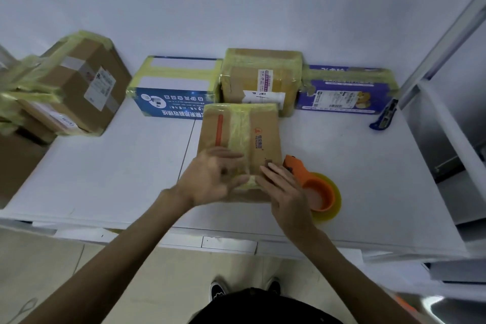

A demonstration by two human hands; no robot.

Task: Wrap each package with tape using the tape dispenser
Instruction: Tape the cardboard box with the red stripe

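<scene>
A flat brown cardboard package [264, 131] lies in the middle of the white table [118, 166], with a strip of yellowish tape running down its top and an orange stripe beside it. My left hand [213, 176] is blurred and lies with spread fingers on the package's near end, over the tape. My right hand [285, 187] rests with straight fingers on the package's near right corner. The orange tape dispenser [315, 187] with its yellowish roll lies on the table just right of my right hand, held by neither hand.
Along the wall stand taped boxes: a blue one [171, 87], a brown one [260, 79] and a purple one [344, 89]. A stack of taped brown boxes [65, 84] fills the left. A blue utility knife [384, 116] lies at the right, by a white shelf frame [447, 118].
</scene>
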